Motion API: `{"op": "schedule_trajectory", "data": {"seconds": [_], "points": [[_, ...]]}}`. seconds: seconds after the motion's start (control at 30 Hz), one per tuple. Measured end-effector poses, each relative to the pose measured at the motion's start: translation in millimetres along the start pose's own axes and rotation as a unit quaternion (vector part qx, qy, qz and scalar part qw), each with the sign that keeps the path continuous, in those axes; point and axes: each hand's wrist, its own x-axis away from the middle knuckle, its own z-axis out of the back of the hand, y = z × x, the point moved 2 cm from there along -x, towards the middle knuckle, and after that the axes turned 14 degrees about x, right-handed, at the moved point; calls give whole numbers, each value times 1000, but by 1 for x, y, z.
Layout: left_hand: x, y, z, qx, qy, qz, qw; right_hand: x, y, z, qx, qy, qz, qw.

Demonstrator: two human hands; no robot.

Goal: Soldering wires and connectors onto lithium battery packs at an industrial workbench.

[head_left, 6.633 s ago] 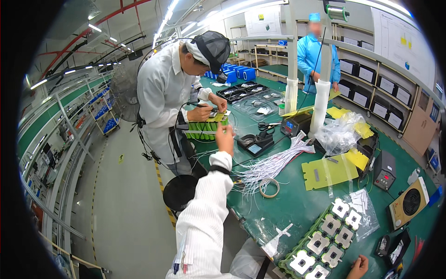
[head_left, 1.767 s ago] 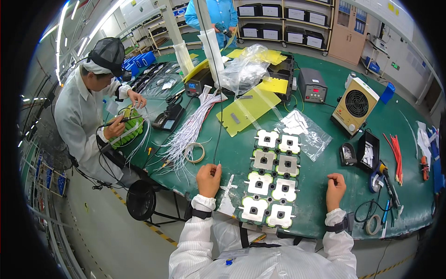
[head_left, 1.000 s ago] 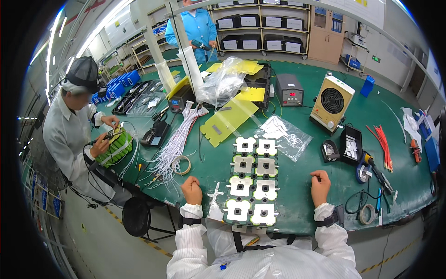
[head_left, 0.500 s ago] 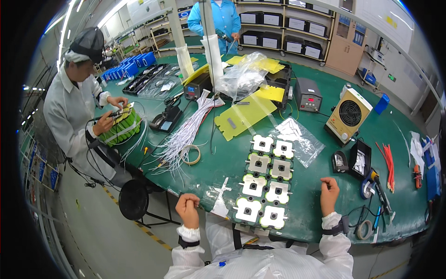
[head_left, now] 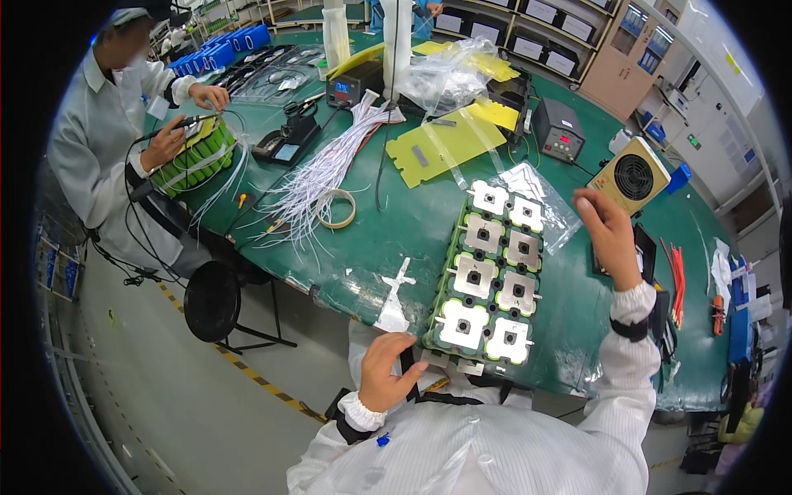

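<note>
A battery pack [head_left: 492, 272] lies in front of me, its top carrying two rows of silvery metal plates over green-edged cells. By its near left corner is my left hand [head_left: 386, 373], open with fingers and thumb spread, close to the pack and holding nothing. To the right of the far end, my right hand [head_left: 612, 238] is raised, open and slightly bent, with nothing visible in it. Beyond the pack, a clear plastic bag [head_left: 561, 216] of white pieces lies partly hidden. More metal tabs [head_left: 470, 366] stick out at the pack's near edge.
White wires [head_left: 318, 190] and a tape roll [head_left: 336, 209] lie left on the green bench [head_left: 355, 276]. Yellow sheets [head_left: 441, 153], a control box [head_left: 558, 129] and a fan unit [head_left: 633, 175] stand farther back. At left, a co-worker [head_left: 107, 132] works on a green pack [head_left: 194, 158].
My right hand has moved up and away, opening from a curl. My left hand has shifted right to the pack's corner and opened. The view has tilted down.
</note>
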Motion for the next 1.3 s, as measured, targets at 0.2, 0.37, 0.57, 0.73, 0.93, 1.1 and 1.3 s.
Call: {"op": "schedule_trajectory", "data": {"seconds": [0.2,0.37,0.57,0.73,0.93,1.1,1.3], "points": [[5,2,-3,-1,-31,39,999,-38,26,-33,-115,-61,-8,991],[-2,1,-9,-23,-106,21,994,-42,57,-76,-380,-98,-139,909],[-20,12,-27,46,-151,56,986,7,96,-139,-571,88,-203,791],[-35,-5,-25,111,-170,156,967,33,87,-186,-434,133,-188,871],[-47,-29,-27,167,-226,221,934,68,72,-205,-445,226,-222,838],[-70,-65,5,266,-311,157,899,126,51,-211,-475,110,-263,832],[-113,-77,-42,388,-112,241,882,133,20,-191,-492,83,-235,834]]}}
